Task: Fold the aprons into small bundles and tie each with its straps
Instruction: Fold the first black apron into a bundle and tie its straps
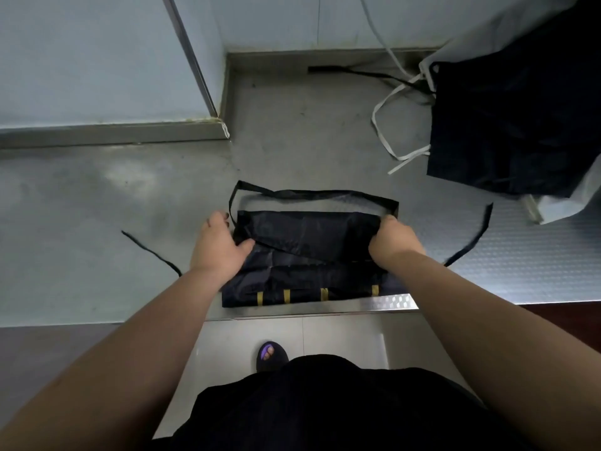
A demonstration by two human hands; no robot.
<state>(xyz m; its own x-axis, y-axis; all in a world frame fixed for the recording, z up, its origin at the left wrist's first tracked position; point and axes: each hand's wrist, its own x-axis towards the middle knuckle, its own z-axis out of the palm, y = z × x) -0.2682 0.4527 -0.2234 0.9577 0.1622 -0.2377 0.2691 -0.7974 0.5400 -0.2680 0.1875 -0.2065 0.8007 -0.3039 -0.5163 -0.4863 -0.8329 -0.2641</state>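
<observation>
Apron (309,245) ends gripped: left hand (218,247), right hand (394,239).

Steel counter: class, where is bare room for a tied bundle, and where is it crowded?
Largest free patch: counter left of the left hand, between wall ledge and loose black strap. A smaller one lies beyond the folded apron, toward the back wall. Crowded: far right, apron pile and white straps.

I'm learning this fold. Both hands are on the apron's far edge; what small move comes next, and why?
Probably fold the gripped far edge toward you once more. The left hand and right hand both hold that edge, the apron is still a wide flat band, and its straps lie loose on the counter, untied.
</observation>
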